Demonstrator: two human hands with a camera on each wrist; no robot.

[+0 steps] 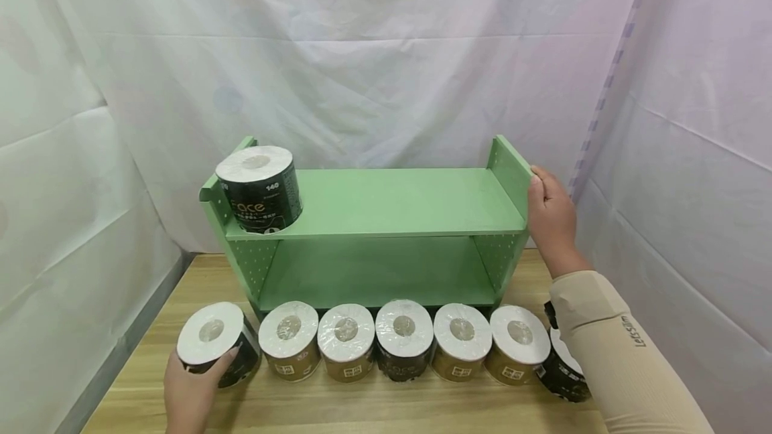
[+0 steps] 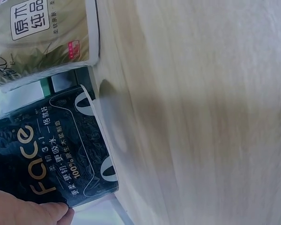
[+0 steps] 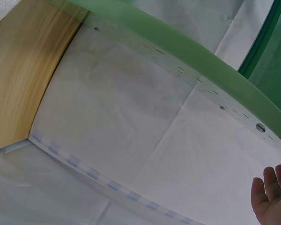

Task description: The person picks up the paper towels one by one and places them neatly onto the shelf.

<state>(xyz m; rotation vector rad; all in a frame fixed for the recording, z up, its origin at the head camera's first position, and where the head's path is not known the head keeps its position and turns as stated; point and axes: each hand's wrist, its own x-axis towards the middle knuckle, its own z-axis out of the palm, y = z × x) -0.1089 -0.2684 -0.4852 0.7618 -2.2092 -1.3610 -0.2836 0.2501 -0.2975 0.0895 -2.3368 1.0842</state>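
Note:
My left hand (image 1: 189, 384) grips a black-wrapped toilet paper roll (image 1: 240, 359) at the left end of a row on the table. In the left wrist view its thumb and a fingertip lie on the wrapper of the same roll (image 2: 61, 145), which is tilted. Whether its base meets the table, I cannot tell. My right hand (image 1: 551, 213) touches the right side panel of a green two-tier shelf (image 1: 386, 203). In the right wrist view the right hand (image 3: 274, 197) shows several fairly straight fingers; its thumb is out of frame. Another black roll (image 1: 262, 196) stands at the upper tier's left end.
Several gold-wrapped rolls (image 1: 289, 353) and a black one (image 1: 403, 360) stand before the shelf. Another black roll (image 1: 563, 377) is partly behind my right sleeve (image 1: 615, 347). White cloth (image 1: 386, 72) hangs behind and at both sides of the wooden table (image 1: 362, 414).

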